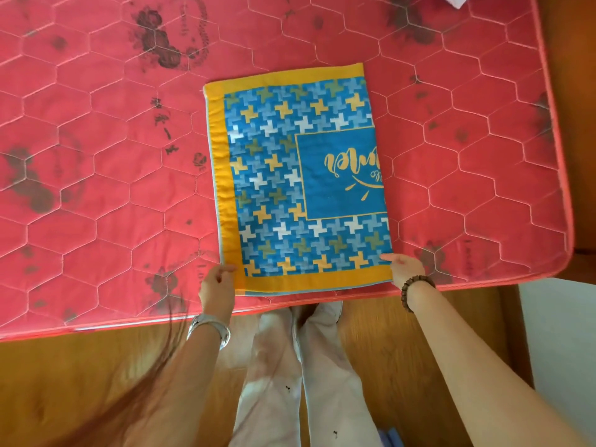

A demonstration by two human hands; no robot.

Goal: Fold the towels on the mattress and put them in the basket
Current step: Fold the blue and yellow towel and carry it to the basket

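A folded towel [300, 182] lies flat on the red quilted mattress [106, 175]. It is blue with a pinwheel pattern, a yellow border and a blue panel with yellow script. My left hand [216, 287] pinches the near left corner of the towel. My right hand [404, 269] pinches the near right corner, thumb on top. Both hands are at the mattress's near edge. No basket is in view.
The mattress ends at the right [558, 175] and near edges, with wooden floor [64, 375] below. A bit of white cloth [456, 0] shows at the top right. A small blue thing [392, 438] lies on the floor by my legs.
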